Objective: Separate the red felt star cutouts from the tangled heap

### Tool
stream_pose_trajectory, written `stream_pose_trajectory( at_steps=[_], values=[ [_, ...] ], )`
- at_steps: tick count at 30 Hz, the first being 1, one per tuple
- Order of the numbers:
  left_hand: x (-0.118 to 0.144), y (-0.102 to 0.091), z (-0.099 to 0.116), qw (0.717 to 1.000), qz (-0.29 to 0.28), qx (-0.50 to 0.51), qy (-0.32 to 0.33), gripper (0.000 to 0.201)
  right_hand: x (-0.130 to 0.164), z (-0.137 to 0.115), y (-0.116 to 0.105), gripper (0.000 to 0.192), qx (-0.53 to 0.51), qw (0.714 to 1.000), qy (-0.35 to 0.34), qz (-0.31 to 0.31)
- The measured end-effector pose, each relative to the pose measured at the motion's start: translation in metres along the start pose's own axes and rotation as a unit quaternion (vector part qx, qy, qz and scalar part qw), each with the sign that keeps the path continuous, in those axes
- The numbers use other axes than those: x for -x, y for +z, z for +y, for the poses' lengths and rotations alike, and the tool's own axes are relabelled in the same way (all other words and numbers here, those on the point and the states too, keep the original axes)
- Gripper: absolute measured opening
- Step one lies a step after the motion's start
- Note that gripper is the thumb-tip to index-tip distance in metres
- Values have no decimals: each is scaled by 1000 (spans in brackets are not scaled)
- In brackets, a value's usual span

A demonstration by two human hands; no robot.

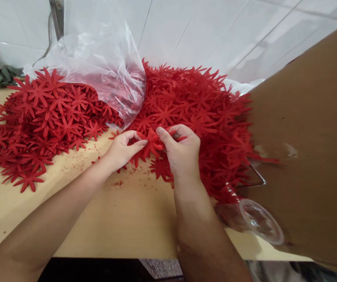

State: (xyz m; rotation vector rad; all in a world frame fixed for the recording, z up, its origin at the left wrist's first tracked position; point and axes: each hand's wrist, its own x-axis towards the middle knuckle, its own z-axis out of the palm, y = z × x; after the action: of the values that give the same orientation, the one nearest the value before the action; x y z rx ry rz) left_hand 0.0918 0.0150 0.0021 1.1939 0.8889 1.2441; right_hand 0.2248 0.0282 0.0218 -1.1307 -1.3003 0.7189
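Observation:
Between my two hands is a red flower-shaped cutout (152,145) with several narrow petals. My left hand (124,149) pinches its left side between thumb and fingers. On the other side, my right hand (183,149) grips it with the thumb on top and the fingers curled. Part of the cutout is hidden behind the fingers. Right behind both hands rises a large heap of the same red cutouts (186,98). A second pile of red cutouts (57,113) lies to the left on the table.
A clear plastic bag (106,58) drapes over the cutouts at the back. A large cardboard box (309,149) stands at the right, with a clear plastic cup (261,221) lying beside it. Red crumbs dot the wooden table (121,219). Green fabric pieces (2,74) lie far left.

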Motion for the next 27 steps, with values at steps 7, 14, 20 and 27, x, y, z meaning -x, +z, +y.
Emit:
stream_pose_trajectory(
  at_steps=[7, 14, 20, 27],
  values=[
    [1, 4, 8, 998, 25, 62, -6, 14, 1, 10, 7, 24, -53, 992, -2, -113],
    [1, 3, 6, 998, 17, 52, -33, 16, 1, 11, 7, 19, -37, 990, -11, -138],
    [-3, -1, 4, 999, 24, 35, -11, 11, -2, 10, -1, 18, -27, 996, -21, -87],
    [-7, -4, -2, 998, 50, 25, 2, 8, -12, 14, -14, 16, 53, 993, -102, 40]
  ],
)
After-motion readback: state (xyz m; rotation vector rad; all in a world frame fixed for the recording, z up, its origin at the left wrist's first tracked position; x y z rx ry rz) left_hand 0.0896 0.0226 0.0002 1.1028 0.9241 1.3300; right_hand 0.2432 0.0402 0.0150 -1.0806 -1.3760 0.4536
